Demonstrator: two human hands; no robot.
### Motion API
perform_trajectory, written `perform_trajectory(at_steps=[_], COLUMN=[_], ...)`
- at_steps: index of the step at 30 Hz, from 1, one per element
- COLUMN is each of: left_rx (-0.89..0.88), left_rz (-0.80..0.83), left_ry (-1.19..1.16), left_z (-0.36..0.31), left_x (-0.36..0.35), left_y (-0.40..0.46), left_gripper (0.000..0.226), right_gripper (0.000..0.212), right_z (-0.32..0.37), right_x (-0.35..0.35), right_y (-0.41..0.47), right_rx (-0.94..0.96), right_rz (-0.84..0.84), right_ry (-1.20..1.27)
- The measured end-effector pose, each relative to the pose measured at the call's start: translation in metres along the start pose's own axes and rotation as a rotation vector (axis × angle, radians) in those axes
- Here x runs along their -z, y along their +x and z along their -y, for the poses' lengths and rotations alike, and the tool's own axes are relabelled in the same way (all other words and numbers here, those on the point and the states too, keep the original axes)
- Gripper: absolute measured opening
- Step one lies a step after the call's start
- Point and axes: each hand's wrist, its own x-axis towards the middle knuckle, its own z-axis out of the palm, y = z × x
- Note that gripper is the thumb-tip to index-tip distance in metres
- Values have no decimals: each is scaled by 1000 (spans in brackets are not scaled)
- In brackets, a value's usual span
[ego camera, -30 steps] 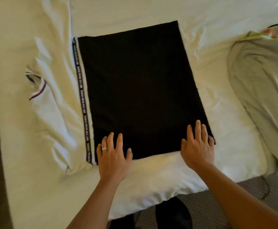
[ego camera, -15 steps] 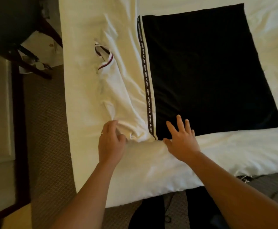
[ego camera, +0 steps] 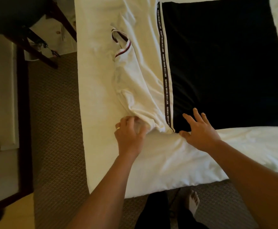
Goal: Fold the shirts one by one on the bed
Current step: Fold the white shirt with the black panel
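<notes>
A black shirt [ego camera: 225, 63] lies folded flat as a rectangle on the white bed [ego camera: 176, 162]; a black strip with white lettering [ego camera: 165, 80] runs along its left edge. To its left a crumpled white shirt [ego camera: 135, 83] with a dark-red trimmed collar lies on the sheet. My left hand [ego camera: 130, 134], wearing a ring, pinches the white shirt's near bottom edge. With fingers spread, my right hand [ego camera: 199, 131] rests flat on the black shirt's near left corner.
The bed's left edge and near edge drop to patterned carpet [ego camera: 57, 129]. A dark wooden chair or table frame [ego camera: 41, 47] stands at the upper left. My legs and a bare foot [ego camera: 192, 202] are below the near edge.
The view swung left. Both hands left the black shirt's near edge: the left went to the white shirt's hem and closed on it, the right slid to the black shirt's left corner.
</notes>
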Motion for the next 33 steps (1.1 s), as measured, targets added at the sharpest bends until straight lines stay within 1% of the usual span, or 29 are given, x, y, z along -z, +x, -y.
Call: perform_trajectory(at_steps=[2,4,6,8,10,12,14,16,17,19,21,23,25,27,29,31,33], left_rx=[-76,-185,-249,-213,-128,-112,-67,4,28,52,1,-60,-119,-204,-232,-229,-252], left_rz=[77,111,30,-105,-166,-191,-148,-50,3,89,92,20,-52,-126,-183,-171,-116], left_ry=[41,175,217,125,47,14,-125,-269,-296,-256,-94,12,17,82,162,172,40], left_z=[6,14,19,16,11,10,13,19,23,30,39,42,41,37,37,42,42], left_x=[-5,-13,-19,-17,-12,-4,8,18,21,26,27,28,29,29,26,25,28], left_y=[-9,-18,-21,-19,-19,-25,-35,-49,-57,-72,-80,-85,-88,-95,-100,-101,-99], left_gripper=[53,47,31,17,14,16,22,27,27,27,21,9,8,10,11,12,14], right_gripper=[77,77,77,77,77,77,78,79,79,80,79,73,69,71,76,80,82], right_z=[0,-1,-1,-1,-2,-2,-3,-2,-2,1,6,11,14,15,13,12,11], right_x=[1,1,0,1,2,2,3,5,7,12,18,20,15,6,-3,-7,-5], right_y=[1,0,-1,-1,0,0,-1,-2,-2,-2,-6,-18,-31,-41,-45,-45,-42], right_rx=[5,10,11,14,21,32,44,49,45,33,23,25,26,38,53,60,62], right_rz=[1,-7,-12,-8,-4,-7,-9,5,15,27,33,10,-15,-7,8,18,28], right_ry=[-1,-4,-7,-19,-32,-32,-39,-44,-47,-54,-40,3,26,3,-38,-54,-51])
